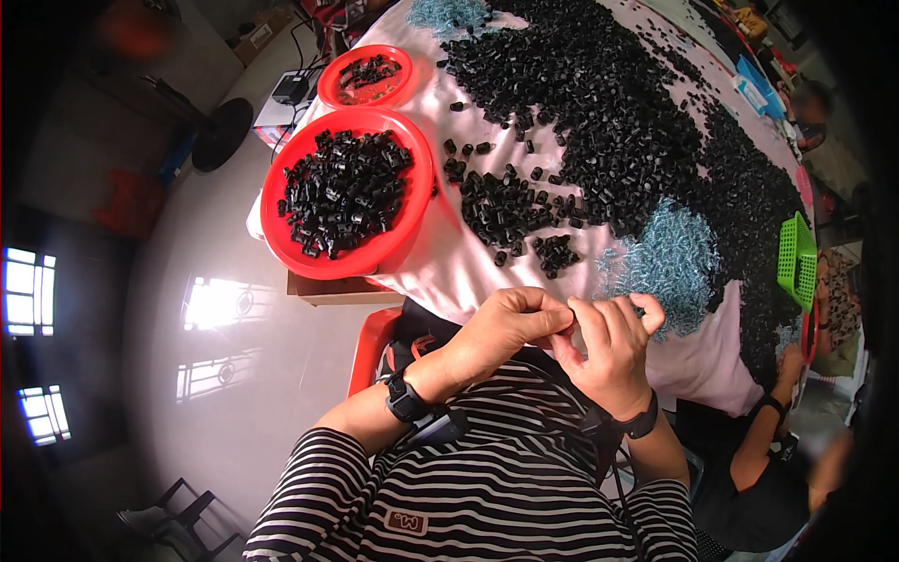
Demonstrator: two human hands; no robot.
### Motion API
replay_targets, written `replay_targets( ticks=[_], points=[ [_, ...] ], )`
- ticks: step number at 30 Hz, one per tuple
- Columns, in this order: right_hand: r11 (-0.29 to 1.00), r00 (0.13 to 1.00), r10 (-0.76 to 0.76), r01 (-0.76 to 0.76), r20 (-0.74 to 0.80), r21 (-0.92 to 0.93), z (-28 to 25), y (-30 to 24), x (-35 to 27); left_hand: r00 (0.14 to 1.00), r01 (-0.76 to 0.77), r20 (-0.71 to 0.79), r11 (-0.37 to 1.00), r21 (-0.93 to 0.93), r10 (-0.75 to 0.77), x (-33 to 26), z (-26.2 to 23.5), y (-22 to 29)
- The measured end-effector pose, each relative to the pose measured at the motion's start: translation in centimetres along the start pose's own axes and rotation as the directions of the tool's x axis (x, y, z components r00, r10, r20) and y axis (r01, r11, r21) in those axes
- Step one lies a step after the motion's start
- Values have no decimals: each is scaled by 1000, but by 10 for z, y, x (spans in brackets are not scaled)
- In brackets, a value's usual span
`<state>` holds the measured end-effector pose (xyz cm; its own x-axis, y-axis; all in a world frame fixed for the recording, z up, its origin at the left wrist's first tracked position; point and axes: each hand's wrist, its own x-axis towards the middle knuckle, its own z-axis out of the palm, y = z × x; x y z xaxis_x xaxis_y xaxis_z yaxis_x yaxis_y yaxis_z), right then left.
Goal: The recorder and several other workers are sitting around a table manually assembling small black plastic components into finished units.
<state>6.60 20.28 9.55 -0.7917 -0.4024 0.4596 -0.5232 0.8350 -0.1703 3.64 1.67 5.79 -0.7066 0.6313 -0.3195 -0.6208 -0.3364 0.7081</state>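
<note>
My left hand [513, 328] and my right hand [607, 351] meet in front of my striped shirt, just over the table's near edge. Their fingertips pinch together around a small black part [570, 324], mostly hidden by the fingers. The right hand's outer fingers are curled, with the little finger raised. Beyond them on the pink cloth lies a small cluster of black cylindrical plastic pieces [556, 255], with a looser group [506, 208] behind it. A heap of small clear-blue pieces [670, 267] lies just past my right hand.
A big red basin [419, 211] full of black pieces stands at the left edge, with a smaller red basin [328, 86] behind. A large black heap [609, 122] spreads across the table. At right are a green basket [797, 258] and a co-worker's arm [763, 421].
</note>
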Motion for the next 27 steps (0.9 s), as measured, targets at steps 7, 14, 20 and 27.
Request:
replay_targets(
  ticks=[7, 14, 20, 27],
  points=[
    [997, 997, -71, 71, -5, -26, 4, 3, -1, 998, 56, 0, 994, 95, -56, 2, -4, -1],
    [993, 993, -119, 119, 1, 4, 6, -1, -7, 993, 77, 86, 992, 96, -86, 2, -12, -9],
    [997, 997, -52, 48, 59, 65, 7, 1, -17, 991, 121, 60, 991, 50, -124, 2, -4, -9],
    [961, 963, 268, -267, -6, 67, 22, 64, -17, 990, 37, -139, 999, -21, -39, 1, -15, 3]
  ],
)
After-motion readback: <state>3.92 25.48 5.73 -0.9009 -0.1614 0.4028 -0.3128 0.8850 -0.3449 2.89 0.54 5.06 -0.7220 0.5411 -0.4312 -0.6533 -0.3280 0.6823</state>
